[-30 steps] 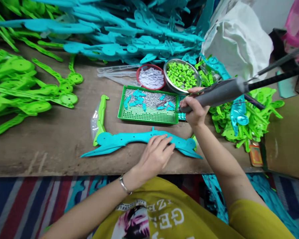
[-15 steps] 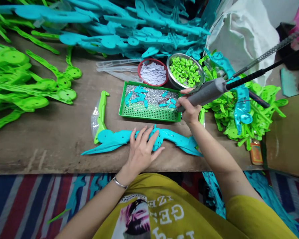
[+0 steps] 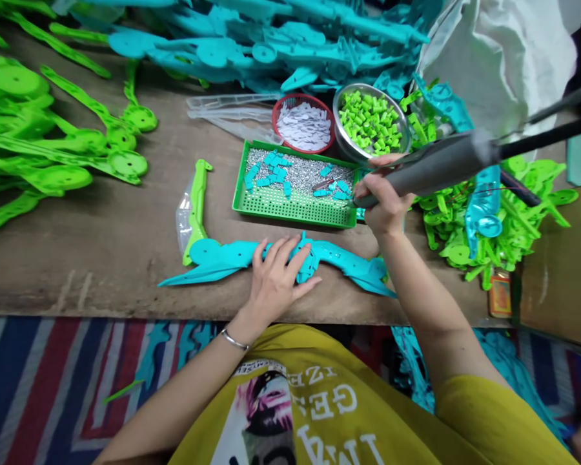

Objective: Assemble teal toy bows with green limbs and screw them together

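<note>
A long teal plastic bow-shaped part point(image 3: 223, 255) lies along the near edge of the wooden table point(image 3: 101, 271). My left hand point(image 3: 275, 281) rests on its middle, fingers spread and pressing it down. My right hand point(image 3: 385, 200) is closed round a grey powered screwdriver point(image 3: 440, 168), whose tip points at the right end of a green tray point(image 3: 290, 210) holding small screws and teal bits. The cable and rod of the tool run off to the upper right.
A red bowl of white pieces point(image 3: 303, 123) and a metal bowl of green pieces point(image 3: 370, 123) stand behind the tray. Piles of green parts point(image 3: 39, 135) lie left, teal parts point(image 3: 252, 45) at the back, green parts point(image 3: 489, 219) right. A cardboard box point(image 3: 561, 258) is far right.
My left hand slid left along the teal part to its middle. My right hand stayed at the tray's right end with the screwdriver. The view shifted a little.
</note>
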A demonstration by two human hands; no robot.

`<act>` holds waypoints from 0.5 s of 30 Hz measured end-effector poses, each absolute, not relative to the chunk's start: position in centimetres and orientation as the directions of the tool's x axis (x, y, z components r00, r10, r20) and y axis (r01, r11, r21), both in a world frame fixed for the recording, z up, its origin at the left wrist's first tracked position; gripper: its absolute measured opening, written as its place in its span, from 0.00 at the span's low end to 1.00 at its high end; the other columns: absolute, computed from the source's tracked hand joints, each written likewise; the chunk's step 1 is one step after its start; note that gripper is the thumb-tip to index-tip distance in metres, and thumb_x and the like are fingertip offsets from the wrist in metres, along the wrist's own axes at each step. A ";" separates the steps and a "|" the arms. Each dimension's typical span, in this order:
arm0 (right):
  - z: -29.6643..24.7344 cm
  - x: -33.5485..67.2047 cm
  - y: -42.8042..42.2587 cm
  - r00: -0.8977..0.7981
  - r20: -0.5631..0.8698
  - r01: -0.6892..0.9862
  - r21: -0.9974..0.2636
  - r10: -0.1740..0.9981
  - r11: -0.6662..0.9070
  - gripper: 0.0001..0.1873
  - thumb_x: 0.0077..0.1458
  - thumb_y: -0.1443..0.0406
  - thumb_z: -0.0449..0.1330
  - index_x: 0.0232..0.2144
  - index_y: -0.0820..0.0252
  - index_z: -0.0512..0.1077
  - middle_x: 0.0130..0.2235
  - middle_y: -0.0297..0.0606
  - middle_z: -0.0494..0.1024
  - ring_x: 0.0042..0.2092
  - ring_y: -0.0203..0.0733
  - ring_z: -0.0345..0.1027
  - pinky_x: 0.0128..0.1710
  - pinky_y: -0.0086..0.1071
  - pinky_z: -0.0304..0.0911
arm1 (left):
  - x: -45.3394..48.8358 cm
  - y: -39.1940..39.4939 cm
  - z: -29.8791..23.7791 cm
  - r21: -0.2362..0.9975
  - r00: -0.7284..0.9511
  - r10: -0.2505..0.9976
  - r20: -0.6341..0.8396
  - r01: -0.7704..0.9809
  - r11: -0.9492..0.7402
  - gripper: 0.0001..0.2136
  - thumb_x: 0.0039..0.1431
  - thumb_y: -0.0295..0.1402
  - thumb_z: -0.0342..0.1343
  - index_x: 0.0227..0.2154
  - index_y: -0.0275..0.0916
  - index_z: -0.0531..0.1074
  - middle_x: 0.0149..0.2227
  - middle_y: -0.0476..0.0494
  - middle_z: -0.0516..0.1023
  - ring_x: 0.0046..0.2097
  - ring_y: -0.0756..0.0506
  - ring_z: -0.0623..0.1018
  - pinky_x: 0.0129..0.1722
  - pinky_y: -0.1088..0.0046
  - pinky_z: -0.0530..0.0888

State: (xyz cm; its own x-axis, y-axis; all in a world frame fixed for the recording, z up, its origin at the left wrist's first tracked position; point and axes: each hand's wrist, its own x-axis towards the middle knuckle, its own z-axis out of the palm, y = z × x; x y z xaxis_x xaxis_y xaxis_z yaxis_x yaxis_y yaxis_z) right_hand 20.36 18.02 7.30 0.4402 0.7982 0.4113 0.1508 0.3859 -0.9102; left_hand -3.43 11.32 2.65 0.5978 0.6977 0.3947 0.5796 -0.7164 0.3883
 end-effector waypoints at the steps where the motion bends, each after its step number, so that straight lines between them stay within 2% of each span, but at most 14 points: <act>1: 8.0 20.0 17.4 0.435 0.424 0.122 -0.902 0.795 0.414 0.14 0.51 0.52 0.68 0.31 0.52 0.71 0.19 0.24 0.64 0.20 0.34 0.63 0.25 0.32 0.64 | -3.4 11.3 2.5 0.397 0.592 0.699 0.402 0.575 -0.715 0.26 0.62 0.48 0.61 0.58 0.38 0.71 0.59 0.32 0.76 0.59 0.33 0.75 0.64 0.48 0.58; 4: 9.7 18.6 14.7 0.389 0.416 -0.002 -0.892 0.822 0.452 0.12 0.51 0.56 0.68 0.36 0.52 0.73 0.19 0.24 0.65 0.19 0.34 0.62 0.23 0.32 0.63 | -3.5 11.3 2.2 0.424 0.579 0.710 0.401 0.570 -0.704 0.26 0.62 0.49 0.61 0.58 0.39 0.71 0.60 0.33 0.75 0.59 0.33 0.74 0.64 0.48 0.57; 7: 10.1 17.3 11.9 0.298 0.369 -0.075 -0.910 0.880 0.407 0.11 0.53 0.59 0.67 0.40 0.52 0.73 0.20 0.25 0.67 0.20 0.35 0.63 0.23 0.33 0.64 | -3.5 11.2 2.0 0.443 0.576 0.718 0.392 0.566 -0.695 0.26 0.62 0.48 0.61 0.58 0.40 0.70 0.61 0.34 0.75 0.60 0.34 0.74 0.65 0.49 0.56; 15: 7.4 16.8 10.0 0.231 0.277 -0.037 -0.956 0.933 0.293 0.11 0.56 0.61 0.66 0.42 0.51 0.73 0.23 0.26 0.70 0.24 0.38 0.68 0.28 0.36 0.65 | -3.4 11.3 1.9 0.435 0.569 0.713 0.410 0.565 -0.701 0.26 0.62 0.48 0.61 0.58 0.40 0.71 0.60 0.34 0.75 0.60 0.35 0.74 0.64 0.51 0.56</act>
